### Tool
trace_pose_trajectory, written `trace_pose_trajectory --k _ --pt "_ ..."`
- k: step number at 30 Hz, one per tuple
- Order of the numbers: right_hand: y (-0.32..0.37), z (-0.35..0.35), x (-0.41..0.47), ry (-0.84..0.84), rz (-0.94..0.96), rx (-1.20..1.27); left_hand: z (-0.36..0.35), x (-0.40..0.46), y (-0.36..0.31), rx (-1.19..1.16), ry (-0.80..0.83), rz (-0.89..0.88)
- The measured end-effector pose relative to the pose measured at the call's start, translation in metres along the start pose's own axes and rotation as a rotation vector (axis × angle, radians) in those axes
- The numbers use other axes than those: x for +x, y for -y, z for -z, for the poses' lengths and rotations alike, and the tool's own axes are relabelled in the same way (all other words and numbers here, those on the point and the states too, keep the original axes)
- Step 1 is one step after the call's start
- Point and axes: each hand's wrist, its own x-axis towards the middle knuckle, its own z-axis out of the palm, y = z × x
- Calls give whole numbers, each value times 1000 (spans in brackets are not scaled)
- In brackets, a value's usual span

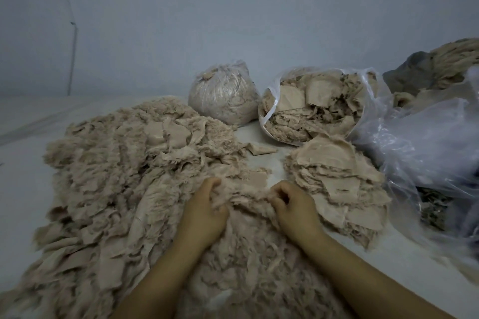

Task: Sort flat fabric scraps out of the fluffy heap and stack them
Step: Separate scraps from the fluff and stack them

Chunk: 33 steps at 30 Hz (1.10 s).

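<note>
A wide fluffy heap (124,179) of beige furry fabric covers the left and front of the white surface. A stack of flat beige scraps (337,181) lies to its right. Both my hands are in the heap's near right part. My left hand (204,212) has its fingers curled into a furry scrap (243,198), and my right hand (293,204) pinches the same scrap's right edge. The fingertips of both hands are partly buried in the fur.
A tied clear bag of scraps (223,96) and an open clear bag of scraps (313,106) stand behind the stack. A large crumpled plastic bag (427,147) lies at the right. One loose flat scrap (259,149) lies between heap and bags. A pale wall rises behind.
</note>
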Motion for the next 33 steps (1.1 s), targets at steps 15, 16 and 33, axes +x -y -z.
trace_pose_trajectory --k 15,16,33 --pt "11 5 -15 346 -219 648 -3 -1 -7 115 -187 -488" --pt "11 6 -16 405 -203 635 -5 0 -5 231 -132 -519" --pt "20 0 -22 100 -211 769 -11 14 6 478 0 -239"
